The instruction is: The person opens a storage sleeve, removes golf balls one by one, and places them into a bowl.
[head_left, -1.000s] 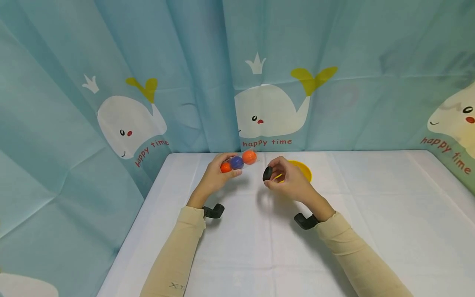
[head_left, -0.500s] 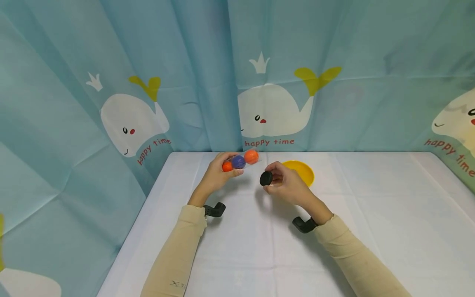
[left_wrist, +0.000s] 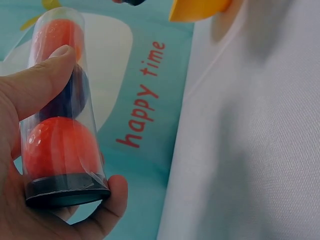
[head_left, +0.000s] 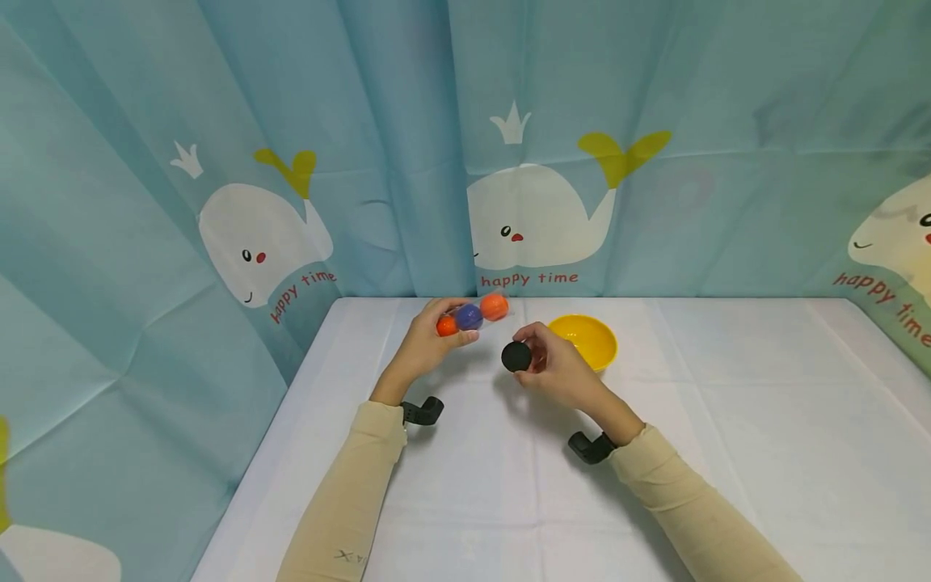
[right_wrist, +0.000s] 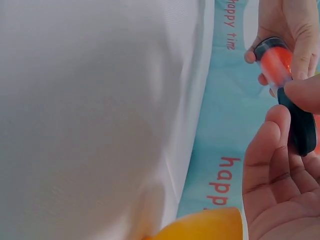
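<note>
Clear tube (head_left: 471, 316) of three balls stays gripped in the left hand (head_left: 422, 346) above the table (head_left: 727, 420). Right hand (head_left: 560, 370) has drifted lower and leftward, fingers (right_wrist: 262, 150) pinching the black cap (head_left: 516, 356), leaving the yellow bowl (head_left: 585, 339) more exposed.
</note>
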Demonstrator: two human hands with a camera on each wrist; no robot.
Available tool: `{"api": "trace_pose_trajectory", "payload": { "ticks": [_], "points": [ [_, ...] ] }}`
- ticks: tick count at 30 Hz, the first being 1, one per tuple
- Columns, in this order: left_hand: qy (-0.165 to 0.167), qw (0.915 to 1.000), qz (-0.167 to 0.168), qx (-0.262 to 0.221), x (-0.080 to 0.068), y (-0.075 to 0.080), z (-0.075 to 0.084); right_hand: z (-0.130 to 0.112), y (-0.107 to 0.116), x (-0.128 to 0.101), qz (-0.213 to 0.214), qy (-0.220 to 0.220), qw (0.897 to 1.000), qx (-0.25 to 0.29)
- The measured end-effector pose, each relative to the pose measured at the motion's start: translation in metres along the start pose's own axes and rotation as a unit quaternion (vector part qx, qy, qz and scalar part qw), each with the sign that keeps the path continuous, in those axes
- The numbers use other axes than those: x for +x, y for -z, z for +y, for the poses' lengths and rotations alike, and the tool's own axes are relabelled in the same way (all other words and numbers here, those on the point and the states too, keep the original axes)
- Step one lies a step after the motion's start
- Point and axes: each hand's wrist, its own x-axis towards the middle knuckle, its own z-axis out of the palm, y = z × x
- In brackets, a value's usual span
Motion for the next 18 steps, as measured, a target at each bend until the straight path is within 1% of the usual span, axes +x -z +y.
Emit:
{"api": "trace_pose_trajectory", "payload": {
  "ticks": [3, 6, 14, 18],
  "points": [
    [0.002, 1.0, 0.0, -0.002, 0.0, 0.0, 0.001, 0.0, -0.002, 0.0, -0.009, -0.007, 1.0, -0.002],
    [0.003, 1.0, 0.0, -0.003, -0.001, 0.001, 0.002, 0.002, -0.004, -0.001, -0.024, -0.007, 1.0, -0.017],
    [0.005, 0.9999, -0.004, -0.01, 0.0, 0.0, 0.001, 0.007, -0.009, -0.003, -0.078, -0.009, 0.996, -0.044],
    [0.006, 0.9999, -0.004, -0.008, 0.0, -0.001, 0.001, 0.007, -0.011, -0.004, -0.094, -0.01, 0.994, -0.054]
  ]
}}
